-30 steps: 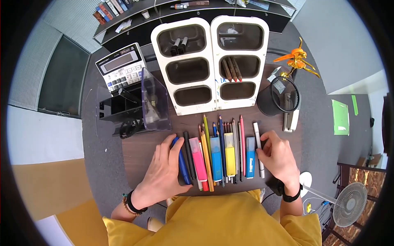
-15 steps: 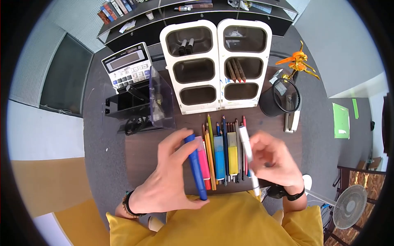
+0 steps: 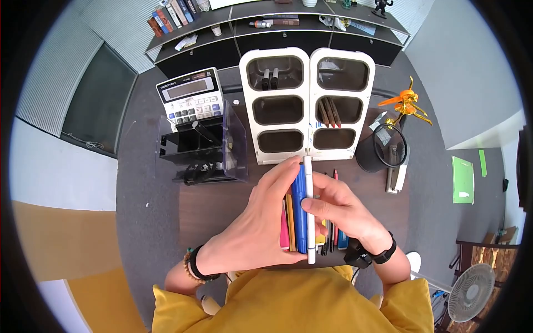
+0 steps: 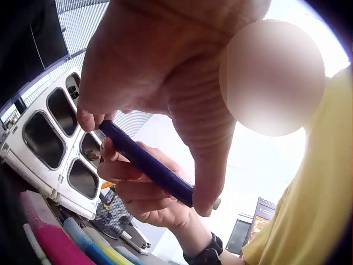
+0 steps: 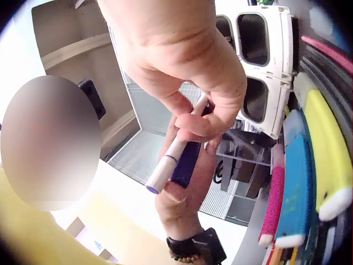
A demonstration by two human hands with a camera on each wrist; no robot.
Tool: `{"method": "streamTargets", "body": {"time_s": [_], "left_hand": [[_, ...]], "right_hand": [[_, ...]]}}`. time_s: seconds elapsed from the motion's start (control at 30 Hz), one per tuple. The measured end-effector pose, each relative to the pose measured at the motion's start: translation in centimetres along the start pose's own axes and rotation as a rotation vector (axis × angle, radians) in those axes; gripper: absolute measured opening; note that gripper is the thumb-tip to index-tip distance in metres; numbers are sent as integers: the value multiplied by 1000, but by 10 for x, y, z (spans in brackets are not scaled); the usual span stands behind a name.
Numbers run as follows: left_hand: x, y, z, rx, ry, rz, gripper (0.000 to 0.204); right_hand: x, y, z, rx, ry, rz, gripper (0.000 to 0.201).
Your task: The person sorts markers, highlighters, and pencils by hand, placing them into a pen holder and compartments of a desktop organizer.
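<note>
Hands (image 3: 258, 219) (image 3: 345, 212) grip a blue marker (image 3: 300, 216) and white pen (image 3: 310, 233), partly hiding pencils (image 3: 290, 222) beneath.

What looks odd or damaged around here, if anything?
Only stray blue marks on the white organizer, between its right column's middle and bottom compartments; they could be accidental scribbles. The blue marker in the left hand and white pen in the right hand look undamaged.

Far beyond the grip and to its right, "BEST" can be read on a light-blue item (image 3: 364, 28) on the shelf unit (image 3: 286, 42); the lettering on the calculator (image 3: 191, 96), beyond left, is too small.
</note>
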State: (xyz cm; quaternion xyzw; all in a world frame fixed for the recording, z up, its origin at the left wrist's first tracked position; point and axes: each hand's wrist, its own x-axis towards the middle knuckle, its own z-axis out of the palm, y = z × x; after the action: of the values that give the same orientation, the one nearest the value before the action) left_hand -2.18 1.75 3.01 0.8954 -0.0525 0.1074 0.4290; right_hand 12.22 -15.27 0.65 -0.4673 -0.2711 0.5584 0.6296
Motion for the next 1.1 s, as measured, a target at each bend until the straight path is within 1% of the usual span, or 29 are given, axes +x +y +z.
{"method": "streamTargets", "body": {"time_s": [0.03, 0.07, 0.1, 0.13, 0.17, 0.2, 0.23, 0.3, 0.37, 0.43, 0.5, 0.57, 0.63, 0.7, 0.77, 0.8, 0.9, 0.97, 1.1], "left_hand": [[3, 0, -2, 3, 6, 3, 143], [5, 1, -4, -32, -24, -32, 144], [8, 2, -6, -68, -54, -67, 144], [13, 2, -7, -75, -90, -87, 146], [15, 1, -7, -74, -87, -86, 146], [16, -2, -6, -87, -74, -56, 143], [17, -3, -5, -102, -63, -26, 140], [12, -5, -14, -69, -81, -37, 139], [3, -7, -24, -35, -100, -54, 138], [-12, -7, -31, 28, -191, -253, 137], [-26, -11, -33, 61, -226, -279, 134], [-37, -16, -31, 164, -317, -269, 129], [-43, -19, -25, 170, -327, -275, 128], [-44, -22, -20, 175, -336, -285, 128], [-41, -24, -14, 214, -309, -318, 134], [-41, -25, -10, 212, -309, -321, 134], [-38, -29, 0, 219, -307, -310, 136], [-37, -30, 4, 307, -295, -243, 131], [-37, -34, 8, 303, -264, -241, 134]], "right_hand": [[3, -3, -3, -7, -16, -3, 32], [5, -9, -3, -25, -7, 8, 34], [8, -4, -5, -30, -9, 6, 34], [13, 5, -7, -70, 12, -72, 35], [16, 10, -8, -107, 33, -150, 35], [13, 9, -11, -84, 41, -63, 34], [12, 10, -13, -81, 43, -63, 34], [10, 14, -18, -89, 3, -58, 31], [7, 11, -19, -39, 21, -35, 31], [6, 12, -21, 13, 38, -14, 31], [5, 17, -24, 81, 103, 20, 33], [5, 22, -24, 140, 117, 15, 32], [6, 24, -24, 237, 143, 1, 32], [6, 25, -24, 270, 143, 8, 30], [7, 26, -24, 366, 129, -17, 24], [7, 26, -26, 404, 93, -21, 23], [6, 26, -28, 428, 69, -54, 22], [5, 26, -27, 432, 73, -64, 21], [5, 27, -29, 433, 74, -79, 18]]}}
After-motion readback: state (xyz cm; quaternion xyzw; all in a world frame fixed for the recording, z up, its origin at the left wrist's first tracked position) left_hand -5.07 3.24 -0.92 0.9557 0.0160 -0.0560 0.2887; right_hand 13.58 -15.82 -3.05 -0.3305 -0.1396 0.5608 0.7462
